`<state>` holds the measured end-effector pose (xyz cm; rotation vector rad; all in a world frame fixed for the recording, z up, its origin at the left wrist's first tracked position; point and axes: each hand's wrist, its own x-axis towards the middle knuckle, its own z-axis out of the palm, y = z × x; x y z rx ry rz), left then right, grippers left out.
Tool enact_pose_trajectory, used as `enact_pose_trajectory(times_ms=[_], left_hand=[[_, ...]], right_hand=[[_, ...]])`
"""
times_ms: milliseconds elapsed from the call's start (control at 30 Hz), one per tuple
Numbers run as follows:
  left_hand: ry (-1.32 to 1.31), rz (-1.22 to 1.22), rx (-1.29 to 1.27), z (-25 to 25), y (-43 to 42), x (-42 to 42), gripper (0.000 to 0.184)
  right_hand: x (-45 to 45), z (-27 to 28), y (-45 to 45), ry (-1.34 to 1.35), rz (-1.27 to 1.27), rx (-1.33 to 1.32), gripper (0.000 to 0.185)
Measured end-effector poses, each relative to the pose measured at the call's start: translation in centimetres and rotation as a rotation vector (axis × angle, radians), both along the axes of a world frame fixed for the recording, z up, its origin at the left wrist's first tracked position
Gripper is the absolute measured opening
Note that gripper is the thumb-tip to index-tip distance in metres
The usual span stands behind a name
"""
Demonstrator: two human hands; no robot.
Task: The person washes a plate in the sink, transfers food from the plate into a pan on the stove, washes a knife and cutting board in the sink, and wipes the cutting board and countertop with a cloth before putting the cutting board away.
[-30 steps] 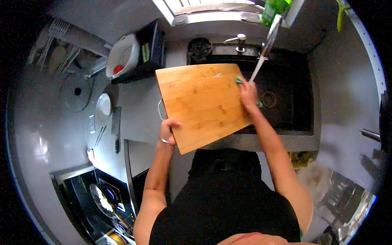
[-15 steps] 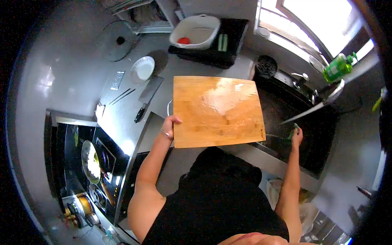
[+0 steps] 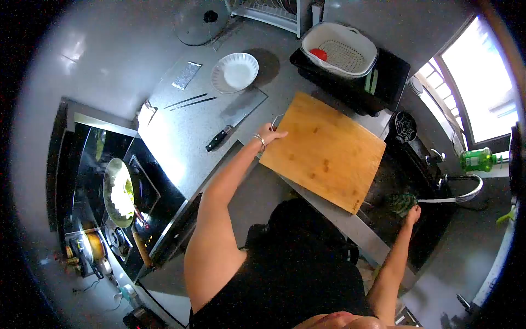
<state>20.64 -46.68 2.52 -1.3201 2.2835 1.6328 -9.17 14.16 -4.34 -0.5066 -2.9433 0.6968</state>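
Observation:
My left hand [image 3: 268,136] grips the left edge of a wooden cutting board [image 3: 326,156], by its metal handle, with the thumb on the top face. The board is tilted, one corner toward the sink [image 3: 378,189]. Over the dark sink, my right hand [image 3: 415,214] is closed on the edge of a dark green scouring pad [image 3: 403,203], just under the faucet [image 3: 463,194]. A cleaver [image 3: 241,112] with a black handle lies on the counter left of the board.
A white bowl [image 3: 234,73], chopsticks [image 3: 192,102] and a silver packet [image 3: 187,75] are on the counter. Behind stands a white basket [image 3: 342,52] with a red item. A pan [image 3: 118,192] of food sits on the stove at left. A green bottle [image 3: 478,160] stands by the window.
The view has swung, so the counter things sit farther right. The board has turned clockwise and its glossy wet shine has gone. More of the green pad shows at my right hand.

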Motion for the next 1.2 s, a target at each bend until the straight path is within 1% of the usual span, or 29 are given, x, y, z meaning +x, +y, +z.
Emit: enact_pose_trajectory(times_ms=[33, 100, 133, 167, 200, 233, 267, 300, 333, 367, 400, 467, 500, 533, 567, 600, 633, 667, 733, 767, 833, 867, 900, 967, 1033, 1067, 1100, 1167, 1200], left_hand=[[-0.103, -0.047, -0.125, 0.3, -0.4, -0.1, 0.035], [-0.016, -0.154, -0.436, -0.6, -1.9, 1.1, 0.030], [-0.076, -0.125, -0.539, 1.2, -2.4, 1.8, 0.025], [-0.134, -0.102, -0.641, 2.9, -3.0, 2.8, 0.020], [-0.154, -0.049, -0.721, 2.1, -4.8, 4.0, 0.018], [-0.126, -0.040, -0.809, -0.5, -7.2, 6.1, 0.019], [-0.064, 0.038, -1.021, 0.7, -6.9, 8.0, 0.021], [-0.381, 0.042, -0.859, 2.6, -7.2, 8.4, 0.030], [-0.464, -0.047, -0.883, -1.1, -9.5, 10.8, 0.042], [-0.636, -0.057, -0.757, 3.0, -7.3, 10.1, 0.053], [-0.650, 0.044, -0.727, -1.1, -9.2, 11.6, 0.060], [-0.564, -0.019, -0.643, -4.9, -11.0, 12.9, 0.061], [-0.455, -0.024, -0.553, -3.0, -9.4, 12.4, 0.058], [-0.316, -0.014, -0.425, 1.7, -6.2, 11.2, 0.051], [-0.479, 0.026, -0.545, -1.1, -7.1, 11.9, 0.045], [-0.202, 0.130, -0.611, 1.1, -3.7, 11.8, 0.037], [-0.047, 0.066, -0.789, -2.8, -5.5, 14.1, 0.027], [-0.106, -0.010, -0.832, -0.3, -3.4, 13.9, 0.018], [0.048, -0.095, -0.740, 3.8, 1.4, 12.0, 0.017], [0.121, -0.133, -0.692, 5.8, 4.3, 11.0, 0.017], [0.225, -0.314, -0.745, 9.9, 10.6, 7.1, 0.016], [0.203, -0.380, -0.728, 11.6, 13.8, 5.0, 0.016], [0.177, -0.444, -0.707, 12.6, 16.7, 2.8, 0.016], [0.207, -0.643, -0.700, 12.4, 21.6, -1.7, 0.017], [0.350, -0.800, -0.752, 10.4, 26.0, -6.6, 0.021], [0.338, -0.880, -0.771, 9.6, 28.2, -9.3, 0.023], [0.326, -0.961, -0.786, 8.9, 30.4, -11.7, 0.025], [0.337, -1.045, -0.813, 7.3, 34.3, -16.2, 0.026], [0.294, -1.080, -0.826, 7.2, 36.2, -18.0, 0.026]], right_hand=[[0.1, 0.8, -0.8, -0.038, -0.111, -0.126, 0.034], [1.2, 3.3, -3.1, -0.113, -0.343, -0.380, 0.036], [-0.2, 2.4, -0.2, -0.319, -0.163, -0.964, 0.042], [0.6, 3.0, -0.5, -0.277, -0.194, -0.977, 0.042], [1.3, 4.5, -2.1, -0.227, -0.230, -0.987, 0.042], [1.3, 5.6, -2.8, -0.283, -0.283, -1.099, 0.043], [0.0, 3.2, -0.4, -0.320, -0.301, -1.076, 0.046], [0.4, 4.7, -1.5, -0.339, -0.272, -1.078, 0.051], [0.1, 4.1, -0.5, -0.309, -0.084, -0.975, 0.052], [-0.3, 3.8, -0.2, -0.296, -0.108, -1.039, 0.049], [-1.4, 3.8, -0.7, -0.276, -0.165, -1.154, 0.046], [-3.0, 3.9, -1.4, -0.217, -0.234, -1.313, 0.041], [-3.0, 5.9, -3.0, -0.117, -0.380, -1.252, 0.042], [-3.5, 6.5, -2.5, -0.145, -0.270, -1.114, 0.047], [-3.6, 7.1, -3.0, -0.082, -0.244, -1.197, 0.049], [-4.9, 6.8, -2.5, -0.002, -0.268, -0.999, 0.044], [-5.5, 6.3, -2.0, 0.064, -0.289, -0.801, 0.039], [-4.8, 7.1, -1.9, 0.072, -0.252, -0.762, 0.040], [-2.8, 11.5, -2.8, 0.019, -0.229, -0.675, 0.040], [-4.0, 8.4, 0.0, 0.008, -0.149, -0.728, 0.040], [-3.2, 7.0, 2.6, -0.013, -0.022, -0.747, 0.043], [-3.6, 5.2, 4.3, -0.040, -0.024, -0.789, 0.041], [-3.2, 4.7, 5.5, -0.097, -0.049, -0.692, 0.042], [-0.1, 7.1, 6.3, -0.134, 0.024, -0.794, 0.043], [0.5, 4.6, 9.5, -0.188, -0.011, -0.807, 0.043], [0.6, 3.4, 10.9, -0.214, -0.026, -0.814, 0.044], [1.6, 4.3, 11.4, -0.236, -0.073, -0.843, 0.045], [4.3, 9.1, 11.5, -0.267, -0.176, -0.896, 0.049], [4.4, 7.7, 13.5, -0.245, -0.154, -0.961, 0.051]])
